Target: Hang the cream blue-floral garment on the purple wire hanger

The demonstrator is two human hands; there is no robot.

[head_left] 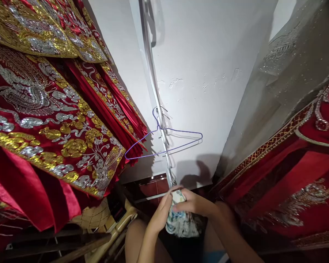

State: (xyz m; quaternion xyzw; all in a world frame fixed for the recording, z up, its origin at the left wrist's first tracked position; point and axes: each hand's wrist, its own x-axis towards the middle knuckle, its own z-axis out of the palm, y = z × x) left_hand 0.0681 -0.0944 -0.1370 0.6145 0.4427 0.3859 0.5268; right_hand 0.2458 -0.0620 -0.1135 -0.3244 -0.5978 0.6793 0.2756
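Observation:
Low in the middle of the view, a bunched cloth [181, 223] with a white, blue and green pattern hangs in loose folds above my lap. My left hand [160, 215] grips its upper edge from the left, thumb on top. From the right, my right hand [193, 202] closes on the same edge, and the two hands almost meet there. Exactly what kind of cloth article it is cannot be made out. Beyond my hands, a purple wire hanger [183, 130] with nothing on it hangs from a hook on a metal wall rail [154, 78].
Red garments [82, 131] with gold and silver sequins hang close on the left. Another red embroidered cloth [285, 182] covers the right side, below clear plastic sheeting [279, 69]. A bamboo chair [122, 223] stands at lower left. The white wall [208, 54] is ahead.

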